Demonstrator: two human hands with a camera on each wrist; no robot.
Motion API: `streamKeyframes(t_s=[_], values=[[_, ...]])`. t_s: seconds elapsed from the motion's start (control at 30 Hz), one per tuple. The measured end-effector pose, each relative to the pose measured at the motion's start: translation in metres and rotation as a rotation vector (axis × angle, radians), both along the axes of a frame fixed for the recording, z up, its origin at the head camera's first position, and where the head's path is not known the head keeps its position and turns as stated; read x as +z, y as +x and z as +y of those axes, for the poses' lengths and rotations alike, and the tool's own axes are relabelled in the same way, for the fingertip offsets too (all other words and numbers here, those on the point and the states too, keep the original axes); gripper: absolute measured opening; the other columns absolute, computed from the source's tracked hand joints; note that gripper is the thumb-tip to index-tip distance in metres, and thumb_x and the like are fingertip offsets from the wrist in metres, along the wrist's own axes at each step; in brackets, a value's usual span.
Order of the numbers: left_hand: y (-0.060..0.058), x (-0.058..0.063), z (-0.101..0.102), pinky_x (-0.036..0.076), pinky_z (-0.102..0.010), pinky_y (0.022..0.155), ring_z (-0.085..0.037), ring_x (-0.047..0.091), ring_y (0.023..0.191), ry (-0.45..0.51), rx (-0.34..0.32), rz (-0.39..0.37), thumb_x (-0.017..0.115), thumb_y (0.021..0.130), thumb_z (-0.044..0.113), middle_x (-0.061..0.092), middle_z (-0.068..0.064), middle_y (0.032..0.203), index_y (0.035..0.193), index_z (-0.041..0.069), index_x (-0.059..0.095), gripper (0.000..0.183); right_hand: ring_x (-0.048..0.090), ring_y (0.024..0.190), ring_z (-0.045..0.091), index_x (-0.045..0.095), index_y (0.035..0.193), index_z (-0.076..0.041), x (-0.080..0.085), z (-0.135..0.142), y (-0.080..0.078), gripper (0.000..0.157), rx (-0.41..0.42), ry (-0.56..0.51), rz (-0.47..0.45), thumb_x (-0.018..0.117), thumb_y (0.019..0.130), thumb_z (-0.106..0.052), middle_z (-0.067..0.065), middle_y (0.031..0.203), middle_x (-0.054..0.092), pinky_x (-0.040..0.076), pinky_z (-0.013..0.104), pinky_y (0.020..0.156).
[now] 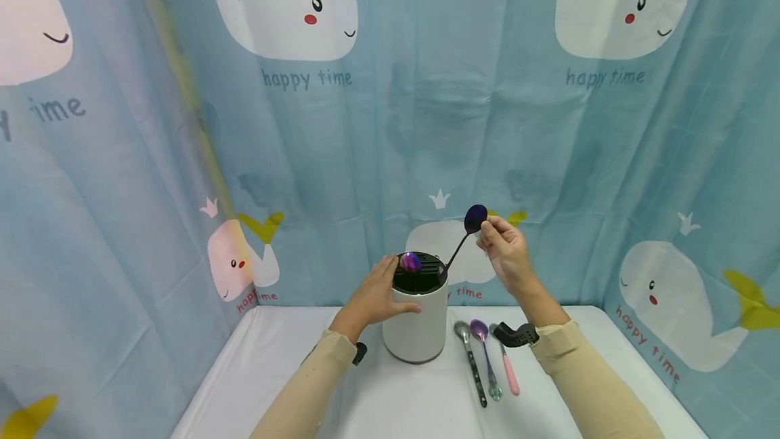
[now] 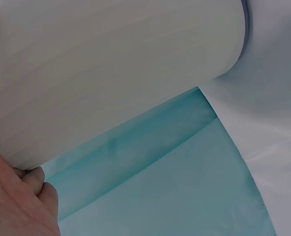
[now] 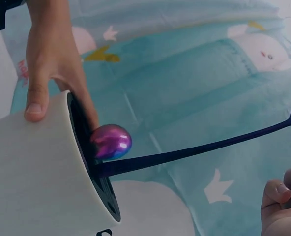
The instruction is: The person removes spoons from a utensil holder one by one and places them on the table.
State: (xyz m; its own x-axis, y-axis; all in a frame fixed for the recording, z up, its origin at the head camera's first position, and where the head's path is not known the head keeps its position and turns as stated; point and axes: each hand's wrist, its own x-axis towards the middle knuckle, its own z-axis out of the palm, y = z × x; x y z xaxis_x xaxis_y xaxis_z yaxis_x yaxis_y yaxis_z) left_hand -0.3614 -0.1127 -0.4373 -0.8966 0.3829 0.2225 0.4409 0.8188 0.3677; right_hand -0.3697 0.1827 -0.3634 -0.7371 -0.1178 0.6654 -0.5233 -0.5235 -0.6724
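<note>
My left hand [image 1: 373, 298] grips a white utensil holder [image 1: 416, 327] near its rim, the thumb in front and the fingers round the far side. In the left wrist view its curled fingers [image 2: 46, 196] lie against the holder's wall. My right hand [image 1: 507, 253] pinches a dark purple spoon [image 1: 475, 218] by its bowl, above and right of the holder. That spoon slants down, its handle end inside the dark slotted top [image 1: 431, 267]. Another shiny purple spoon [image 3: 113, 141] shows its bowl above the opening; its handle is hidden inside.
On the white table [image 1: 378, 405], right of the holder, lie a spoon with a black handle [image 1: 475, 371], a purple spoon [image 1: 486, 352] and a pink-handled utensil [image 1: 510, 372], partly under the right wrist's black strap [image 1: 516, 335]. A blue whale-print curtain [image 1: 451, 134] hangs close behind.
</note>
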Motion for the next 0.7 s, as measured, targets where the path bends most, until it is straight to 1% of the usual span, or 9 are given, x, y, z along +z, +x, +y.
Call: streamKeyframes(t_s=[0.13,0.2,0.27,0.33,0.43,0.57,0.6,0.63,0.7], values=[[0.0,0.001,0.002,0.016,-0.05,0.135,-0.032,0.01,0.167,0.008,0.005,-0.005,0.079,0.085,0.073,0.015,-0.012,0.18,0.172,0.005,0.016,0.127,0.038,0.076,0.015,0.074,0.108,-0.01,0.001,0.004,0.003,0.029,0.009,-0.028,-0.05,0.048,0.113,0.002,-0.002,0.083,0.051,0.043,0.025,0.071],[-0.001,0.001,0.003,0.016,-0.05,0.135,-0.031,0.01,0.167,0.004,0.01,-0.007,0.079,0.085,0.073,0.015,-0.012,0.18,0.173,0.005,0.017,0.128,0.039,0.077,0.015,0.074,0.108,-0.011,0.0,0.005,0.003,0.029,0.016,-0.022,-0.069,0.048,0.113,0.001,-0.002,0.084,0.052,0.044,0.025,0.072],[-0.002,0.002,0.002,0.015,-0.048,0.135,-0.031,0.01,0.167,-0.01,0.014,-0.003,0.078,0.084,0.075,0.016,-0.012,0.18,0.173,0.005,0.017,0.128,0.037,0.076,0.017,0.074,0.108,-0.011,-0.002,0.006,0.003,0.029,0.02,-0.006,-0.074,0.048,0.113,0.001,-0.001,0.084,0.052,0.039,0.029,0.071],[-0.002,0.001,0.002,0.014,-0.048,0.135,-0.031,0.01,0.167,-0.01,0.01,-0.003,0.078,0.084,0.075,0.016,-0.012,0.18,0.172,0.005,0.017,0.128,0.035,0.076,0.02,0.075,0.107,-0.01,-0.005,0.007,0.002,0.029,0.015,0.018,-0.075,0.049,0.113,0.001,0.0,0.085,0.053,0.032,0.033,0.072],[-0.003,0.001,0.001,0.013,-0.047,0.135,-0.031,0.009,0.167,-0.008,0.01,-0.007,0.078,0.085,0.075,0.015,-0.011,0.18,0.173,0.005,0.017,0.128,0.031,0.076,0.023,0.075,0.105,-0.009,-0.012,0.009,-0.001,0.028,-0.007,0.072,-0.071,0.05,0.113,0.0,0.001,0.085,0.055,0.026,0.037,0.073],[-0.003,0.001,0.001,0.013,-0.047,0.135,-0.03,0.009,0.167,-0.016,0.015,-0.01,0.078,0.085,0.075,0.014,-0.011,0.18,0.173,0.006,0.016,0.127,0.031,0.075,0.023,0.074,0.104,-0.009,-0.024,0.015,-0.007,0.024,-0.048,0.145,-0.099,0.052,0.112,-0.001,0.0,0.085,0.056,0.028,0.034,0.072],[-0.003,0.001,0.001,0.013,-0.047,0.135,-0.03,0.009,0.167,-0.02,0.016,-0.009,0.077,0.085,0.075,0.014,-0.011,0.18,0.173,0.006,0.016,0.127,0.031,0.074,0.022,0.074,0.104,-0.009,-0.028,0.016,-0.008,0.023,-0.062,0.166,-0.115,0.053,0.112,-0.002,-0.001,0.084,0.055,0.028,0.035,0.072],[-0.002,0.001,0.001,0.014,-0.047,0.135,-0.03,0.009,0.167,-0.023,0.014,-0.009,0.077,0.085,0.076,0.015,-0.011,0.18,0.173,0.006,0.016,0.127,0.032,0.074,0.022,0.073,0.103,-0.008,-0.031,0.018,-0.009,0.022,-0.081,0.187,-0.136,0.054,0.112,-0.002,-0.001,0.083,0.054,0.03,0.033,0.07],[-0.002,0.001,0.001,0.014,-0.047,0.135,-0.03,0.009,0.167,-0.03,0.012,-0.007,0.076,0.085,0.077,0.015,-0.011,0.18,0.173,0.006,0.017,0.128,0.033,0.072,0.02,0.072,0.106,-0.004,-0.038,0.022,-0.009,0.017,-0.125,0.241,-0.182,0.056,0.112,-0.004,-0.001,0.082,0.053,0.032,0.03,0.069]])
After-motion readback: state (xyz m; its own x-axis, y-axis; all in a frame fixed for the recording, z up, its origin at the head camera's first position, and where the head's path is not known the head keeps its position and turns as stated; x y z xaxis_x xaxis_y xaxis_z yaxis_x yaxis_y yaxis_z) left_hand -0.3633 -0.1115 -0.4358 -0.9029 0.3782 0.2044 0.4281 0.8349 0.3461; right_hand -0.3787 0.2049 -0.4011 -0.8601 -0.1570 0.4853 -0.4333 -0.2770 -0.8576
